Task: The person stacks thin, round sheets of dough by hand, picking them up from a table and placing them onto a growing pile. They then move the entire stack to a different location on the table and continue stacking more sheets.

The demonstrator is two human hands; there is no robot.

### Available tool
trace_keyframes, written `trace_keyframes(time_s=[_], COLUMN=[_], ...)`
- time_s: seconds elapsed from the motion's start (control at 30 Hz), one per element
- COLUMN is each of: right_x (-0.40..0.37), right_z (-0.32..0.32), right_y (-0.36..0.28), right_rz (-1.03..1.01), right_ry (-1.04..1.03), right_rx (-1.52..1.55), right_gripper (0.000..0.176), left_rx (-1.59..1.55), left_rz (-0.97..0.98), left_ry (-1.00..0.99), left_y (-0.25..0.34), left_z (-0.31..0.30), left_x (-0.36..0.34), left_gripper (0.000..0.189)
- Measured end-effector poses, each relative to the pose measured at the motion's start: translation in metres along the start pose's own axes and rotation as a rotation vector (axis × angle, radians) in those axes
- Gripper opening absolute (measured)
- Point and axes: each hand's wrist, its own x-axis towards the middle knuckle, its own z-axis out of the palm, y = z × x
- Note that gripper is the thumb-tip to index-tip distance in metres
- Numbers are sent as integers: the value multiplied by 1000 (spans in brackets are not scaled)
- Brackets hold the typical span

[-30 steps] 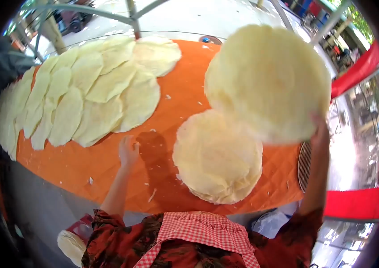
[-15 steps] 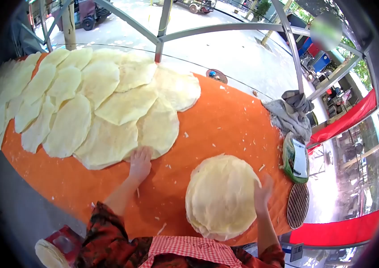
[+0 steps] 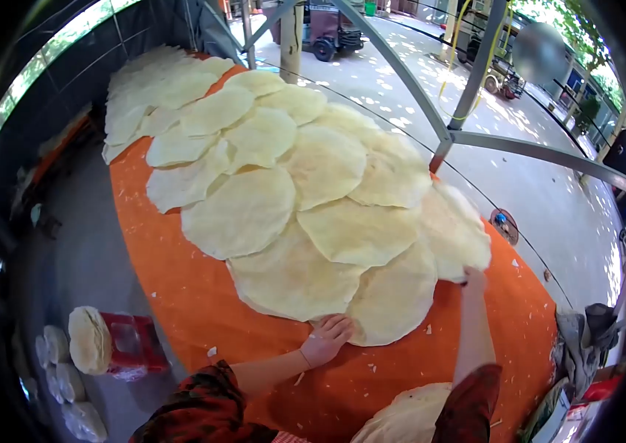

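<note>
Thin, pale round flatbreads (image 3: 239, 210) overlap in rows on an orange cloth (image 3: 136, 229). My left hand (image 3: 327, 340) lies at the near edge of the front flatbreads, its fingers stretched over their rims. Farther right, my right hand (image 3: 474, 279) pinches the lower edge of the rightmost flatbread (image 3: 451, 229). Below my right forearm is a stack of round flatbreads (image 3: 409, 417), partly hidden by the sleeve and the frame edge.
Metal posts and a crossbar (image 3: 541, 151) stand along the far side. On the floor at left are a red container (image 3: 132, 343), a stack of flatbreads (image 3: 90, 340) and several bagged stacks (image 3: 69, 382). A grey cloth (image 3: 578, 340) lies at the right end.
The view has swung left. My right hand has left the side of the stack and reached forward to the rightmost flatbread's edge. My left hand stays at the near edge of the spread flatbreads.
</note>
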Motion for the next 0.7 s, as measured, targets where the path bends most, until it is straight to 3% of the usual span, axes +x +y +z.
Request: trace_keyframes(time_s=[0.07, 0.17, 0.23, 0.3, 0.33, 0.37, 0.47, 0.53, 0.67, 0.7], right_x=[-37, -156, -198, -238, -259, -283, -350, -385, -457, -466], right_z=[-49, -112, -165, -204, -205, -201, -198, -202, -175, -176], right_y=[-8, -6, 3, -4, -21, -33, -48, -26, 1, 10], right_rz=[-32, -79, -133, -98, -24, -85, -109, -133, -88, -45], right_ry=[-64, 9, 43, 52, 26, 8, -53, -131, -112, -16], right_rx=[34, 120, 155, 50, 17, 15, -45, -52, 151, 60], right_gripper=[46, 47, 47, 50, 53, 46, 39, 41, 40, 40], left_rx=[3, -53, -54, 110, 16, 2, -50, -42, -155, -179], left_rz=[-21, -11, 28, -280, -252, -159, -139, 117, 247, 236], left_ry=[-12, -9, 144, -26, 164, 352, 259, 261, -257, -365], left_y=[2, 1, -6, 0, 17, 19, 99, 158, 239, 246], left_z=[4, 6, 20, 22, -4, -9, -81, -95, -57, -53], left_x=[-5, -3, -6, 1, 27, 44, 107, 115, 39, 14], left_gripper=[27, 28, 24, 16, 11, 9, 14, 18, 24, 25])
